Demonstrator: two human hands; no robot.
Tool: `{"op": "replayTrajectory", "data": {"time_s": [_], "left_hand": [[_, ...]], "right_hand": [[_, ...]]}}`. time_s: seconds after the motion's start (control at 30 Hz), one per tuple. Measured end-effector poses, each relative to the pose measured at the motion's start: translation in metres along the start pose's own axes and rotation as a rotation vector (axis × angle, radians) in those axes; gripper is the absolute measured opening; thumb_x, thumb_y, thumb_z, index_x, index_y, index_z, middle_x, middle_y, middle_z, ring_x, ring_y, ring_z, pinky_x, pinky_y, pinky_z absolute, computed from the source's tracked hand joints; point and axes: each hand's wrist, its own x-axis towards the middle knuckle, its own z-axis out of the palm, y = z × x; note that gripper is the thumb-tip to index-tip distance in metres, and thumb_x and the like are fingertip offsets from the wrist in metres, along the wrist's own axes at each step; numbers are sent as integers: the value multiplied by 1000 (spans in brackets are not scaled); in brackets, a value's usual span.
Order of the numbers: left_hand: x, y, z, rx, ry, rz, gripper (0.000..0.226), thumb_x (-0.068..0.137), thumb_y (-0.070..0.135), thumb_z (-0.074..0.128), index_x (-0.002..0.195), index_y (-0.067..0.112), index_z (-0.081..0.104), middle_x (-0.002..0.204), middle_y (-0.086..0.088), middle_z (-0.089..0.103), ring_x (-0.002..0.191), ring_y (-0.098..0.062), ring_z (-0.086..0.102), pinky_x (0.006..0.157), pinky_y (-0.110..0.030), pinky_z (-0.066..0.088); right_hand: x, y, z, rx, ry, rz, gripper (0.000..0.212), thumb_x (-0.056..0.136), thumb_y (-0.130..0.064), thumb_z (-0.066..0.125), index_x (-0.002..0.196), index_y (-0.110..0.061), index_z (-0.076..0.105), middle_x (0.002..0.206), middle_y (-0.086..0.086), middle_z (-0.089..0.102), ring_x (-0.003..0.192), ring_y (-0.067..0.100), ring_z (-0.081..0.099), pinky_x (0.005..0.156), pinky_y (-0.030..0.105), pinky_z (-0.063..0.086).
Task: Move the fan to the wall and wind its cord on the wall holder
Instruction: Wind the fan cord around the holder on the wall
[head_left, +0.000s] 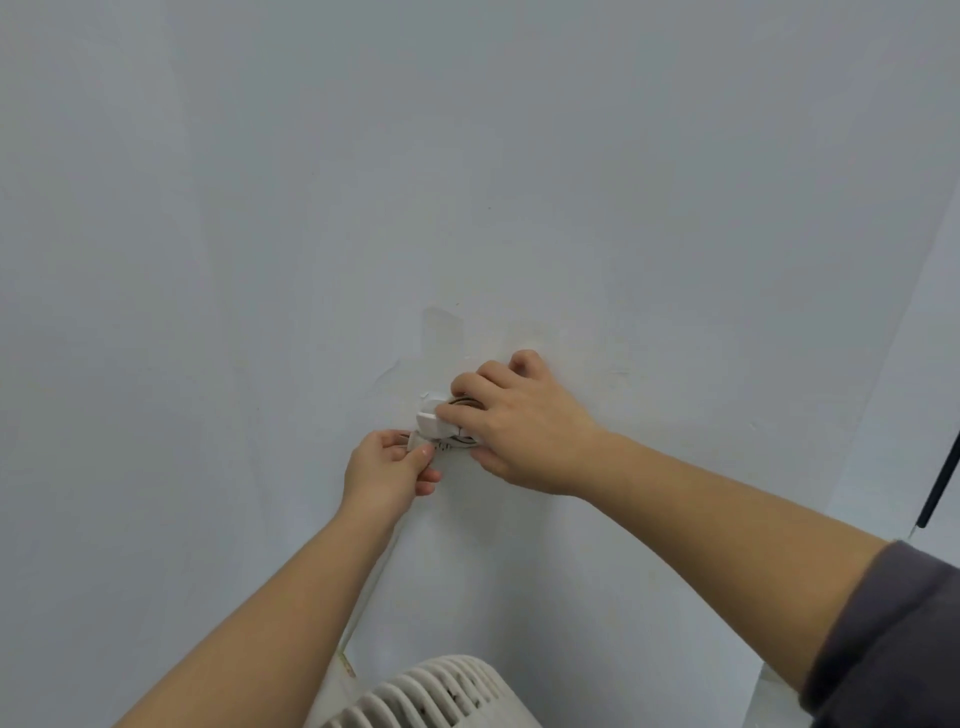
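Note:
A white wall holder (432, 415) is fixed to the pale wall (467, 182) at mid-height. Turns of the fan's white cord (464, 440) lie around it, partly hidden. My right hand (519, 426) is pressed over the holder, fingers curled around its right side and the wound cord. My left hand (390, 470) sits just lower left of the holder and pinches the cord's end, which looks like the plug (415, 441), between thumb and fingers. The white fan (431, 696) shows only its ribbed top grille at the bottom edge, standing against the wall below the holder.
A patch of peeled or repainted surface (441, 332) marks the wall just above the holder. A dark thin pole (940, 478) runs down the far right edge. A grey sleeve covers my right upper arm.

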Motion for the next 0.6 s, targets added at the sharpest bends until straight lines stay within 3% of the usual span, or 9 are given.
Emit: {"op": "replayTrajectory", "data": {"time_s": [0.13,0.6], "left_hand": [[0,1,-4,-89,-32,-5,18,95,2,55,112,-2,59,84,-12,67,69,-17,66,59,-17,58],[2,2,-12,-332,-61,5,28,95,-6,48,120,-2,60,105,-19,72,92,-23,73,78,-24,60]], "right_hand": [[6,-7,1,19,-19,61,46,73,-14,64,116,-30,58,115,-5,57,101,21,52,81,39,28],[4,-6,1,62,-17,79,51,71,-12,70,114,-37,58,117,-11,56,104,17,50,85,37,21]]}}
